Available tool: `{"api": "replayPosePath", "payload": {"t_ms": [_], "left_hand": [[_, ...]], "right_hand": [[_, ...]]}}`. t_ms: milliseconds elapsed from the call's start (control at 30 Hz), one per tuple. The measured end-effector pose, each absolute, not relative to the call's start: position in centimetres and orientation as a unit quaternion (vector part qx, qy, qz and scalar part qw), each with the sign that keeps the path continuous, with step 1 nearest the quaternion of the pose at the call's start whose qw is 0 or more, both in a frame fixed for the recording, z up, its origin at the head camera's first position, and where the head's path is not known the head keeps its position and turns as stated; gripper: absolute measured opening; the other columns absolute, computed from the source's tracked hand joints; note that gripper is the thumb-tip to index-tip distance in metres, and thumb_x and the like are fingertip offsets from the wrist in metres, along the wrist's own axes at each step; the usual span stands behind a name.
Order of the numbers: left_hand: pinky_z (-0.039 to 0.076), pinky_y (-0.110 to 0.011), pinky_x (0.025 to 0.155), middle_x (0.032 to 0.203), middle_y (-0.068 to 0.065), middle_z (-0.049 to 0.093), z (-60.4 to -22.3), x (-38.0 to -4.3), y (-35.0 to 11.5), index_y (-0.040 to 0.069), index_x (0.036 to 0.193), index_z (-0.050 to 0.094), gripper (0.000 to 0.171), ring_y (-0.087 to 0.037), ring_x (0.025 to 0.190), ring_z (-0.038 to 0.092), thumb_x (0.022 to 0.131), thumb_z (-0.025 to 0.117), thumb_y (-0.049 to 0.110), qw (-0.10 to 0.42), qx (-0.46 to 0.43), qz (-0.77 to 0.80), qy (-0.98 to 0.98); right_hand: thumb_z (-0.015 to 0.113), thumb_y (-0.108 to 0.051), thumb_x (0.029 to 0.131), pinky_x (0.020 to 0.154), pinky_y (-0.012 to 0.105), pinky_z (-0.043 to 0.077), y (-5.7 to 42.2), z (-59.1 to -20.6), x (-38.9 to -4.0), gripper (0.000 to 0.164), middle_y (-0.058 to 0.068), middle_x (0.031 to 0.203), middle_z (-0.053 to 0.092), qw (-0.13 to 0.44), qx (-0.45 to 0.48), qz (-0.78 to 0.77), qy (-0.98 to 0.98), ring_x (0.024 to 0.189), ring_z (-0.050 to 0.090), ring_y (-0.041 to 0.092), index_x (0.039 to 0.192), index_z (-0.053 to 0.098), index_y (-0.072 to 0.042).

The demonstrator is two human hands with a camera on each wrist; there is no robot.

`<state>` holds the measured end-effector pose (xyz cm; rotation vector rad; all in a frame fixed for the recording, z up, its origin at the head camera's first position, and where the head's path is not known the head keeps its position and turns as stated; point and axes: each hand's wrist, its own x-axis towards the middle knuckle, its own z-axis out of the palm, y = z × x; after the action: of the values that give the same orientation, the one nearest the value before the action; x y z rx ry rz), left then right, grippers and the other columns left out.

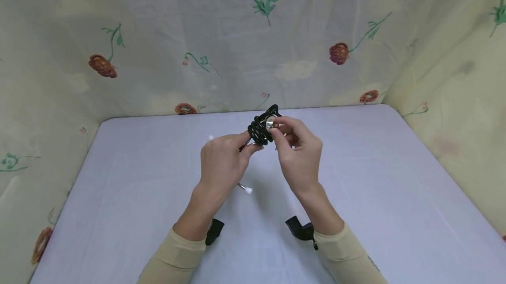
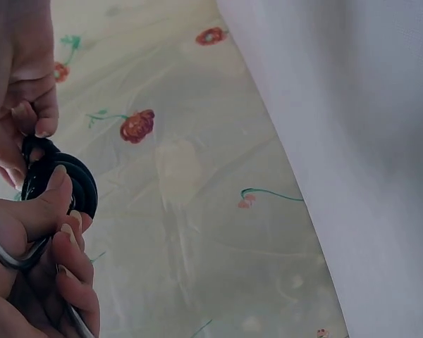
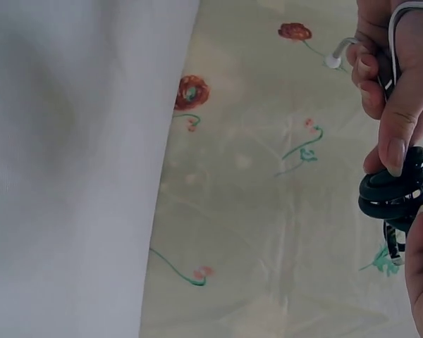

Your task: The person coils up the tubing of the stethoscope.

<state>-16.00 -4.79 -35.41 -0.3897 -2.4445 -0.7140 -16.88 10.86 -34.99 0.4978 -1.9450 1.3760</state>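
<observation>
A stethoscope with black tubing wound into a coil [image 1: 258, 130] is held up above the table between both hands. My left hand [image 1: 223, 158] grips the coil's near side between thumb and fingers. Metal ear tubes [image 2: 10, 260] run through that hand, and a white ear tip [image 1: 248, 190] sticks out below it. With thumb and fingertips, my right hand [image 1: 302, 156] pinches the silver chest piece [image 1: 270, 123] at the coil's right side. Another ear tip [image 3: 333, 61] shows beside the left hand in the right wrist view. Fingers hide part of the coil.
A table [image 1: 118, 196] with a pale cloth lies beneath the hands. Behind it and at the sides hangs a flower-patterned sheet [image 1: 158, 20]. Black wrist-worn pieces [image 1: 215, 231] show beside both cuffs.
</observation>
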Motion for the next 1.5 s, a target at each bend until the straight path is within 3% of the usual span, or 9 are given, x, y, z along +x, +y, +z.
{"api": "replayPosePath", "payload": {"t_ms": [167, 400, 767, 900, 1000, 1100, 1200, 1300, 1500], "left_hand": [[0.028, -0.024, 0.042, 0.057, 0.004, 0.065, -35.4, -15.9, -4.9, 0.019, 0.09, 0.077, 0.02, -0.008, 0.045, 0.048, 0.082, 0.079, 0.036, 0.291, -0.148, -0.241, -0.914], [0.028, -0.023, 0.04, 0.059, 0.002, 0.067, -35.6, -15.8, -4.4, 0.016, 0.093, 0.076, 0.021, -0.01, 0.043, 0.049, 0.083, 0.078, 0.034, 0.318, -0.153, -0.208, -0.912], [0.032, -0.027, 0.039, 0.062, 0.002, 0.07, -35.8, -15.7, -4.1, 0.015, 0.087, 0.075, 0.02, -0.013, 0.042, 0.056, 0.081, 0.082, 0.032, 0.344, -0.149, -0.18, -0.91], [0.035, -0.027, 0.04, 0.064, 0.002, 0.072, -35.8, -15.7, -4.0, 0.016, 0.089, 0.076, 0.02, -0.014, 0.046, 0.06, 0.08, 0.081, 0.033, 0.344, -0.161, -0.187, -0.906], [0.036, -0.027, 0.04, 0.064, 0.004, 0.072, -36.0, -15.7, -3.8, 0.018, 0.089, 0.075, 0.019, -0.012, 0.047, 0.061, 0.081, 0.081, 0.034, 0.343, -0.175, -0.196, -0.902], [0.035, -0.029, 0.04, 0.063, 0.004, 0.071, -36.1, -15.6, -3.7, 0.018, 0.086, 0.074, 0.02, -0.013, 0.047, 0.06, 0.081, 0.08, 0.035, 0.344, -0.178, -0.204, -0.899], [0.035, -0.029, 0.04, 0.061, 0.004, 0.07, -36.0, -15.6, -3.8, 0.017, 0.084, 0.072, 0.02, -0.013, 0.046, 0.059, 0.081, 0.08, 0.036, 0.344, -0.174, -0.209, -0.899], [0.034, -0.028, 0.04, 0.061, 0.003, 0.069, -35.9, -15.6, -4.0, 0.017, 0.085, 0.073, 0.02, -0.011, 0.045, 0.057, 0.081, 0.08, 0.036, 0.34, -0.174, -0.214, -0.899], [0.031, -0.025, 0.041, 0.059, 0.003, 0.068, -35.6, -15.6, -4.0, 0.016, 0.091, 0.074, 0.02, -0.009, 0.043, 0.051, 0.082, 0.079, 0.034, 0.333, -0.18, -0.225, -0.897]], "right_hand": [[0.069, 0.0, 0.09, 0.053, 0.013, 0.034, 10.5, -35.2, -16.9, 0.016, 0.01, 0.076, 0.07, 0.389, 0.193, 0.457, -0.776, 0.055, 0.046, 0.012, 0.106, 0.074, -0.001], [0.066, 0.005, 0.09, 0.054, 0.015, 0.037, 10.3, -35.1, -16.8, 0.018, 0.013, 0.076, 0.069, 0.437, 0.2, 0.38, -0.79, 0.058, 0.049, 0.014, 0.105, 0.075, 0.003], [0.068, 0.002, 0.089, 0.057, 0.016, 0.043, 10.7, -35.9, -17.4, 0.018, 0.012, 0.081, 0.06, 0.418, 0.197, 0.396, -0.794, 0.061, 0.052, 0.015, 0.105, 0.076, 0.001], [0.074, -0.004, 0.087, 0.072, 0.021, 0.042, 11.1, -35.6, -17.6, 0.011, 0.015, 0.091, 0.057, 0.4, 0.173, 0.446, -0.782, 0.078, 0.054, 0.023, 0.098, 0.077, 0.0], [0.075, -0.007, 0.087, 0.085, 0.025, 0.046, 11.4, -35.2, -17.7, 0.01, 0.016, 0.11, 0.057, 0.36, 0.149, 0.496, -0.776, 0.102, 0.057, 0.024, 0.094, 0.072, 0.0], [0.073, -0.008, 0.09, 0.088, 0.023, 0.053, 11.6, -34.9, -17.7, 0.022, 0.013, 0.126, 0.059, 0.292, 0.127, 0.56, -0.764, 0.109, 0.062, 0.019, 0.104, 0.06, 0.002], [0.07, -0.015, 0.093, 0.08, 0.022, 0.057, 12.0, -34.7, -17.8, 0.035, 0.011, 0.123, 0.066, 0.217, 0.117, 0.597, -0.764, 0.098, 0.07, 0.016, 0.121, 0.052, -0.002], [0.071, -0.023, 0.093, 0.086, 0.021, 0.055, 12.7, -34.7, -18.2, 0.045, 0.013, 0.117, 0.069, 0.165, 0.12, 0.6, -0.773, 0.1, 0.069, 0.014, 0.131, 0.051, -0.008], [0.075, -0.017, 0.09, 0.094, 0.023, 0.053, 13.4, -34.8, -18.6, 0.042, 0.009, 0.115, 0.068, 0.114, 0.116, 0.655, -0.738, 0.109, 0.066, 0.013, 0.126, 0.056, -0.008]]}}
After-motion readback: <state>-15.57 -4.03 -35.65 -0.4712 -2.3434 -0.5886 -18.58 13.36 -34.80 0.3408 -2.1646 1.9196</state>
